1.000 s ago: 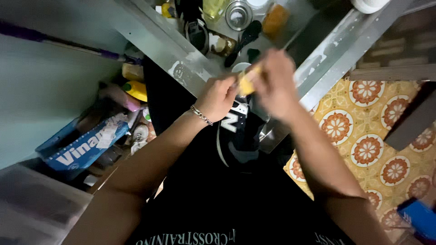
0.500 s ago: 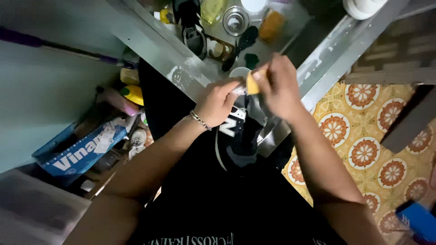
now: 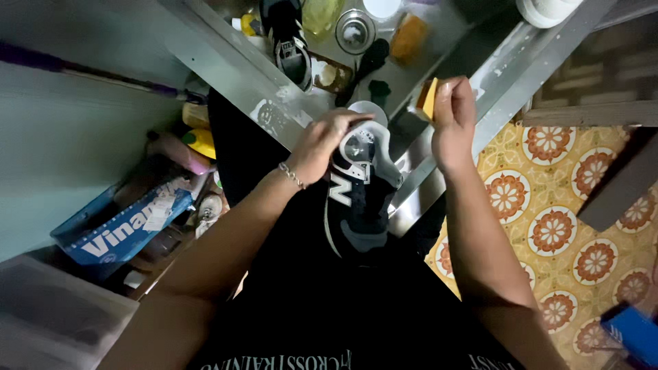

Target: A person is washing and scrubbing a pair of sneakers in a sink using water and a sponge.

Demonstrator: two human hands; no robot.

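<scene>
Looking down from the head view: left hand point(image 3: 327, 142) curled shut around the collar of a dark sneaker point(image 3: 360, 192) with pale trim, held toe-toward-body over the near edge of a metal sink point(image 3: 480, 89). Right hand point(image 3: 451, 113) pinched closed on a small yellow sponge point(image 3: 429, 98), lifted off to the right of the shoe and well apart from it. A moment earlier, pressed together at the shoe's heel with the sponge against it; now separated, so scrubbing of that spot looks paused, probably for a rinse or a fresh grip.

Farther in the basin: 1 second dark shoe point(image 3: 291, 41), a round steel drain point(image 3: 355, 29), a dark brush point(image 3: 370, 62), an orange bottle point(image 3: 410, 38). Thin bracelet point(image 3: 291, 175) on the left wrist. To the left, on low shelving: a blue carton point(image 3: 116, 229) and a yellow cap point(image 3: 202, 142). To the right: floor tiles point(image 3: 548, 226) patterned in orange flowers.
</scene>
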